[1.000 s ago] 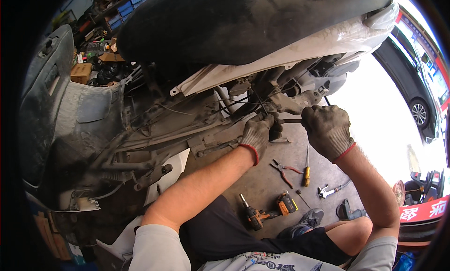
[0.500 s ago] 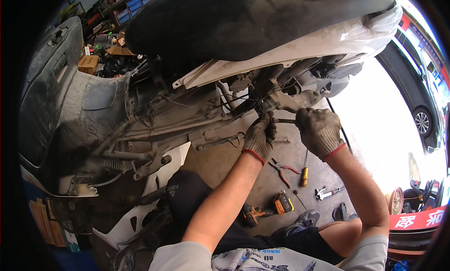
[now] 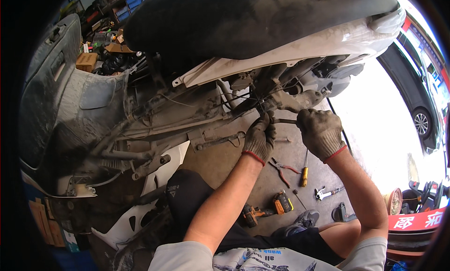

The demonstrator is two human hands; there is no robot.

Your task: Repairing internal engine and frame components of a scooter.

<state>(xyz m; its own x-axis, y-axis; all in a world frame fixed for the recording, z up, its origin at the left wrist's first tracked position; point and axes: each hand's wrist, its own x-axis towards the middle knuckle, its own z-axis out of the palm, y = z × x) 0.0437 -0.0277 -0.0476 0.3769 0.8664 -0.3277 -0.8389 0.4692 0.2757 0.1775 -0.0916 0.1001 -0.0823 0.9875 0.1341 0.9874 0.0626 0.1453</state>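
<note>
Both my hands wear grey knit work gloves with red cuffs. My right hand (image 3: 321,131) is closed round the outer end of a dark metal wrench (image 3: 284,121). At the other end, my left hand (image 3: 259,139) closes on the wrench's head, right against the underside of a partly stripped scooter (image 3: 201,29). The fastener there is hidden behind my left fingers. Just above the wrench runs a dusty cast metal arm (image 3: 293,100) of the scooter. Thin dark cables (image 3: 255,95) cross above my left hand.
On the floor lie red-handled pliers (image 3: 281,170), a yellow-handled screwdriver (image 3: 305,176), an orange-and-black cordless drill (image 3: 253,214) and a silver tool (image 3: 328,192). A white body panel (image 3: 124,231) rests at lower left. Cardboard boxes (image 3: 87,62) and clutter stand behind. A dark car (image 3: 412,83) is parked outside.
Both hands keep their grip, and the wrench has hardly moved. My right hand sits very slightly farther right, and the view has shifted a little.
</note>
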